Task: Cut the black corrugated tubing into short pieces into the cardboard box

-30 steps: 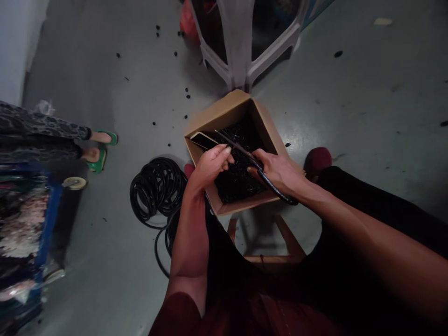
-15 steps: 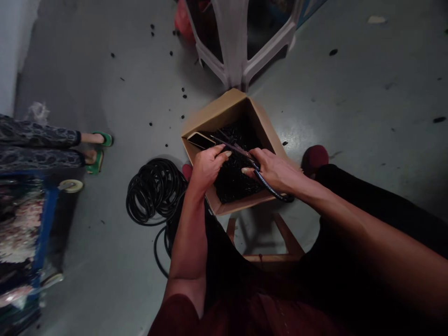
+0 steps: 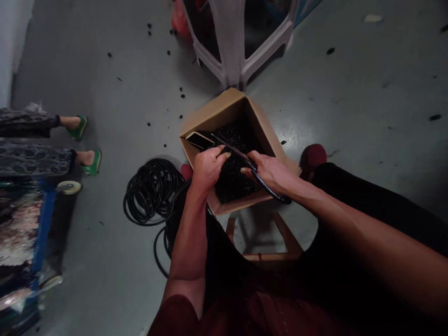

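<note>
Right hand: gripped scissors over the box.
Left hand: curled near blades; grasp too dark to tell.
Black coil: lay beside box.
Blades: called for fingertips clear of edges.

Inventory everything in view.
Open cardboard box: one, brown, centre
Glossy pieces: many, black, inside box
Pointed scissors: one, dark, above box
Coiled tubing: one pile, black, left
Moulded plastic stand: one, pale, top
Plastic bag: one, red, top
Wheeled cart: one, blue, left
Co-worker's slippers: two, green, left
Small floor bits: many, black, scattered
Wooden frame: one, brown, lower centre
Rounded shoes: two, maroon, flanking box
Left hand: one, bare, over box
Right hand: one, bare, on scissors
</note>
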Demonstrator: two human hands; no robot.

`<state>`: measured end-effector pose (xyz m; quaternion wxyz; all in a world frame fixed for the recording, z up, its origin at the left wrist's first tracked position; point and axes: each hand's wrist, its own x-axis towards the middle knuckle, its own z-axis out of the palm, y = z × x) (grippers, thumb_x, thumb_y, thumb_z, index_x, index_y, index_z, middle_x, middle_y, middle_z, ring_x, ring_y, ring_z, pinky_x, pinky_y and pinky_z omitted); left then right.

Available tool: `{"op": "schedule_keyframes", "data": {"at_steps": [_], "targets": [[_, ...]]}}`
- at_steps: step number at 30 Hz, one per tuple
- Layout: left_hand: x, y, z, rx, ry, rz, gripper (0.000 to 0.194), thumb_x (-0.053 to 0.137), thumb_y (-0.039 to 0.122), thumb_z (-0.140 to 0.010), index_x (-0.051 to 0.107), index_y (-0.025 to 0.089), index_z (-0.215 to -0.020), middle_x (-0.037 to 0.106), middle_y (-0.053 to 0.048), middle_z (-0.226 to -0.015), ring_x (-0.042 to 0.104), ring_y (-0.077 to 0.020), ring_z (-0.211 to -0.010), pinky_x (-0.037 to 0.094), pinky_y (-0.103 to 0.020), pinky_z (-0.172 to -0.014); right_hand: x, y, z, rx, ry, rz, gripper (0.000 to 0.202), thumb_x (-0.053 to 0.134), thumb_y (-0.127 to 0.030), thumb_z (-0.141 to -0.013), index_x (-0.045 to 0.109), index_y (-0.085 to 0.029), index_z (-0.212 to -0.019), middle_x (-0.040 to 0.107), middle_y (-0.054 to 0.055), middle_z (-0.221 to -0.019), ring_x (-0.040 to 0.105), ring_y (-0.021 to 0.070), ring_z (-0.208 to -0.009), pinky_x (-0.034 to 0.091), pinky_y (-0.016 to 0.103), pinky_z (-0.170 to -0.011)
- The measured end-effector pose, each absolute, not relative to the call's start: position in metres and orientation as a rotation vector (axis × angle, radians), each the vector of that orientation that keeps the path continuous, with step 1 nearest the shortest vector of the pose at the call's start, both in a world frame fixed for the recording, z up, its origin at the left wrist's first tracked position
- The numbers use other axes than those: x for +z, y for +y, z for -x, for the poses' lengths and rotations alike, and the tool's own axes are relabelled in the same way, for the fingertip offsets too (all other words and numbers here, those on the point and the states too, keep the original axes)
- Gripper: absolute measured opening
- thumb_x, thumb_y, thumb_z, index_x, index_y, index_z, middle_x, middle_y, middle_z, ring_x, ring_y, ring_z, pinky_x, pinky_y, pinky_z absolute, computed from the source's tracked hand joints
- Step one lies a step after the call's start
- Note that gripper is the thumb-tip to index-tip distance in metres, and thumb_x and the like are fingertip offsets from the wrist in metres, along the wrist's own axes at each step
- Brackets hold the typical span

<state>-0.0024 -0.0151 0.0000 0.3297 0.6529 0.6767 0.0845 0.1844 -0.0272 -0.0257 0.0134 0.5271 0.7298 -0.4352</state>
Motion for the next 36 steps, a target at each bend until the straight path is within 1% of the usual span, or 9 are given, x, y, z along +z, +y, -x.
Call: {"op": "schedule_keyframes", "data": {"at_steps": [3,7,13,18,23,30,32,36], "targets": [[0.001,-0.015,0.003,0.210,1.768,-1.723,0.032,0.053,0.028,-0.088,0.068,0.018,-0.114,0.069,-0.007,-0.117,0.062,-0.0230,-0.110,0.045,-0.034,-0.095,-0.026,-0.028,-0.183,-1.325,2.252,-1.653,0.030,0.041,-0.044,-0.089,0.050,-0.020,-0.103,0.064,0.010,-0.088,0.058,0.0220,-0.074,0.033,0.028,-0.060],[0.001,-0.015,0.002,0.181,1.737,-1.745,0.033,0.050,0.028,-0.089,0.068,0.015,-0.113,0.071,-0.009,-0.113,0.065,-0.0229,-0.101,0.046,-0.033,-0.088,-0.026,-0.029,-0.182,-1.330,2.239,-1.665,0.031,0.040,-0.044,-0.089,0.051,-0.020,-0.104,0.066,0.009,-0.086,0.058,0.0217,-0.071,0.031,0.028,-0.059],[0.000,-0.014,0.004,0.122,1.717,-1.788,0.029,0.048,0.028,-0.089,0.070,0.018,-0.104,0.072,-0.007,-0.106,0.064,-0.0224,-0.096,0.045,-0.032,-0.085,-0.025,-0.029,-0.182,-1.334,2.214,-1.652,0.032,0.040,-0.044,-0.089,0.053,-0.020,-0.104,0.066,0.009,-0.080,0.058,0.0223,-0.068,0.029,0.029,-0.057],[0.000,-0.014,0.006,0.099,1.690,-1.791,0.027,0.048,0.026,-0.088,0.071,0.017,-0.100,0.072,-0.008,-0.100,0.064,-0.0226,-0.093,0.044,-0.031,-0.083,-0.026,-0.031,-0.182,-1.355,2.171,-1.665,0.030,0.041,-0.044,-0.087,0.054,-0.022,-0.103,0.065,0.007,-0.076,0.058,0.0224,-0.066,0.028,0.029,-0.056],[-0.001,-0.015,0.009,0.074,1.680,-1.803,0.027,0.047,0.027,-0.088,0.071,0.017,-0.093,0.071,-0.007,-0.092,0.062,-0.0213,-0.085,0.043,-0.029,-0.077,-0.028,-0.034,-0.181,-1.394,2.144,-1.674,0.028,0.043,-0.044,-0.087,0.055,-0.023,-0.100,0.064,0.006,-0.073,0.057,0.0221,-0.063,0.027,0.028,-0.055],[0.000,-0.014,0.009,0.075,1.622,-1.778,0.027,0.043,0.029,-0.088,0.066,0.016,-0.080,0.067,-0.005,-0.080,0.058,-0.0172,-0.074,0.040,-0.026,-0.070,-0.035,-0.034,-0.182,-1.406,2.141,-1.714,0.029,0.042,-0.045,-0.085,0.056,-0.024,-0.099,0.062,0.005,-0.070,0.056,0.0220,-0.062,0.026,0.028,-0.054],[0.002,-0.014,0.008,0.123,1.593,-1.694,0.027,0.043,0.031,-0.088,0.065,0.016,-0.081,0.065,-0.003,-0.076,0.056,-0.0148,-0.068,0.040,-0.025,-0.066,-0.037,-0.032,-0.183,-1.413,2.121,-1.715,0.029,0.043,-0.046,-0.084,0.056,-0.024,-0.098,0.061,0.004,-0.069,0.056,0.0221,-0.062,0.026,0.028,-0.053],[0.005,-0.014,0.005,0.248,1.547,-1.477,0.028,0.042,0.034,-0.089,0.063,0.015,-0.085,0.065,-0.002,-0.078,0.052,-0.0101,-0.061,0.040,-0.022,-0.060,-0.036,-0.027,-0.186,-1.468,2.121,-1.768,0.030,0.045,-0.047,-0.084,0.056,-0.023,-0.096,0.061,0.004,-0.070,0.056,0.0212,-0.064,0.028,0.028,-0.054]]}}
